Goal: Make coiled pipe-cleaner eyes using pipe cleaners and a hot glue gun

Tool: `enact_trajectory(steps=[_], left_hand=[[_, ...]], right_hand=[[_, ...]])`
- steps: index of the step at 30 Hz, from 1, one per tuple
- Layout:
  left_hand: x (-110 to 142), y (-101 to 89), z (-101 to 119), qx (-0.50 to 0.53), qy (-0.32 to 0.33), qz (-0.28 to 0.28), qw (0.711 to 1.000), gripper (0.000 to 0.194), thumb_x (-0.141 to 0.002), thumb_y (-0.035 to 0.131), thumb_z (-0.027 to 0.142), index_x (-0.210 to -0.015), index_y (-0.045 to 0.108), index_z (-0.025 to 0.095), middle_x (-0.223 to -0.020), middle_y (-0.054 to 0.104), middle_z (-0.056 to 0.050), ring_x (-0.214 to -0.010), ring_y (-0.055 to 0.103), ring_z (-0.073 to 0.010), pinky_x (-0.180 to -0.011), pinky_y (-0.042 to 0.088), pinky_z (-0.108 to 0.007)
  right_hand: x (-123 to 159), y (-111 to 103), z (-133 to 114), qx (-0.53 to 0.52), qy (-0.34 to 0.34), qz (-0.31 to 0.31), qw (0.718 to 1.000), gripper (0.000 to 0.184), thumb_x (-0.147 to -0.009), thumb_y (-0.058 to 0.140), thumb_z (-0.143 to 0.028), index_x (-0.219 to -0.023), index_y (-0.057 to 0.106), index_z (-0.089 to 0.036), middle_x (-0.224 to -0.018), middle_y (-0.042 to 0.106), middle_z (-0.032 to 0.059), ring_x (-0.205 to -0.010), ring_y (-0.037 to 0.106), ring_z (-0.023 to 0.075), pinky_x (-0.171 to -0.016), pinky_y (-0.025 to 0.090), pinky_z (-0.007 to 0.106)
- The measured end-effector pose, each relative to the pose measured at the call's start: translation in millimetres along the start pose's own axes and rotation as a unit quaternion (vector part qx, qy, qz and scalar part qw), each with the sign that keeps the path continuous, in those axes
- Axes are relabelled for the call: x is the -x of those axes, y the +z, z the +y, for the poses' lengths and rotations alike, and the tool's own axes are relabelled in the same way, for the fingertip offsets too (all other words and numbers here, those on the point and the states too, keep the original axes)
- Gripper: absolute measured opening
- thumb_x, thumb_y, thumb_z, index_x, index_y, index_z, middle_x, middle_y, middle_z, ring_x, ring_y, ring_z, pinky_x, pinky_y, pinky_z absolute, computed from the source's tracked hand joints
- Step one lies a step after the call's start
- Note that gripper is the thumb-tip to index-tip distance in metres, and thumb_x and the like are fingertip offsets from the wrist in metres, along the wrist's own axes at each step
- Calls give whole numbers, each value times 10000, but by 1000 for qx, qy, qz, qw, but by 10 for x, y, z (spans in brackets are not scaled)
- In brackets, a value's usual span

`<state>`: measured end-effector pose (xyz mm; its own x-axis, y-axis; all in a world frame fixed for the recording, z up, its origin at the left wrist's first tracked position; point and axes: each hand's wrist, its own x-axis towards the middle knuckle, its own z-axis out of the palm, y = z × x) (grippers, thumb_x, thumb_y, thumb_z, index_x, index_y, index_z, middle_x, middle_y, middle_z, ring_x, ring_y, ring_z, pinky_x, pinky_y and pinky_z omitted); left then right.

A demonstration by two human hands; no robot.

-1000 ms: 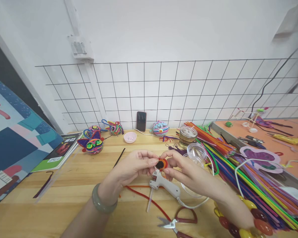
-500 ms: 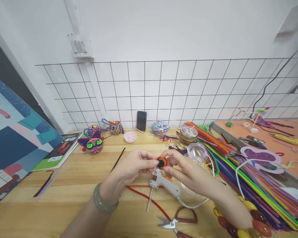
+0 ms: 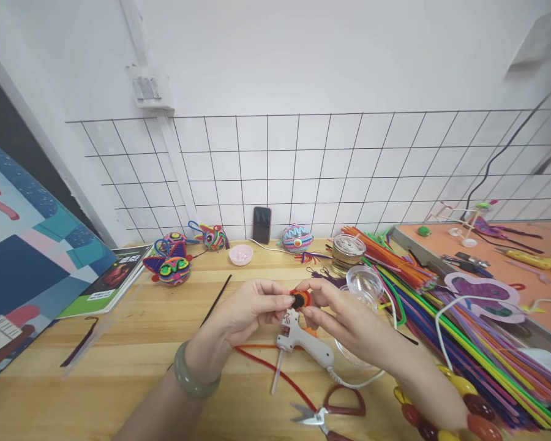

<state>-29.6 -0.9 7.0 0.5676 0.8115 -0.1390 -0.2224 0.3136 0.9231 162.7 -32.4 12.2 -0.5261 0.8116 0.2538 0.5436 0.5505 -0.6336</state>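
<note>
Between my two hands is a small coil of pipe cleaner (image 3: 299, 299), black in the middle with orange and red around it. My left hand (image 3: 256, 308) pinches its left side between thumb and fingers. On the right side, the thumb and forefinger of my right hand (image 3: 337, 312) grip its edge. Just below the coil lies a white hot glue gun (image 3: 308, 344) with a clear glue stick poking out of its back. A red pipe cleaner (image 3: 280, 371) runs from under my left wrist to the red-handled scissors (image 3: 319, 416), which lie with blades apart.
Bundled colourful pipe cleaners (image 3: 463, 324) spread across the right. Clear round containers (image 3: 365, 282) and a jar (image 3: 348, 254) stand beyond my right hand. Along the back are a phone (image 3: 261, 225), a pink bowl (image 3: 241, 255) and wrapped fish-like ornaments (image 3: 174, 269). A magazine (image 3: 105, 285) lies left.
Both hands stay almost in place around the coil, which has turned very slightly, showing a little more orange at its right side. Nothing else has visibly moved.
</note>
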Motion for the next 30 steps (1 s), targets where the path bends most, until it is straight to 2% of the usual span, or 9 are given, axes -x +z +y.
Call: enact_trajectory(steps=[12, 16, 22, 30], left_hand=[[11, 18, 1, -3, 6, 10, 1000, 139, -613, 727, 212, -676, 669, 102, -565, 567, 8, -473, 459, -29, -481, 364, -147], [12, 19, 4, -17, 10, 13, 1000, 138, -608, 732, 220, -664, 665, 112, -569, 563, 14, -484, 452, -28, -489, 347, -145], [11, 20, 12, -45, 18, 17, 999, 128, -624, 718, 229, -643, 656, 118, -540, 546, 20, -481, 439, -35, -480, 315, -158], [10, 12, 1, -42, 30, 31, 998, 119, -629, 712, 227, -645, 659, 122, -550, 541, 19, -490, 422, -36, -496, 310, -169]], right_hand=[[-15, 1, -18, -15, -34, 17, 999, 250, -901, 395, -217, -1150, 396, -235, -754, 611, -4, -689, 566, 138, -644, 430, 254], [-17, 9, 4, -3, -51, 58, 997, 219, -875, 455, -212, -1093, 448, -229, -873, 631, 25, -774, 588, 146, -700, 451, 265], [-7, 27, 89, 29, -82, 114, 990, 376, -841, 514, -228, -1203, 411, -228, -918, 609, 41, -831, 584, 164, -752, 481, 306], [-27, 55, 101, 43, -132, 168, 976, 355, -834, 526, -221, -1179, 442, -234, -1037, 580, 62, -944, 557, 181, -833, 479, 338]])
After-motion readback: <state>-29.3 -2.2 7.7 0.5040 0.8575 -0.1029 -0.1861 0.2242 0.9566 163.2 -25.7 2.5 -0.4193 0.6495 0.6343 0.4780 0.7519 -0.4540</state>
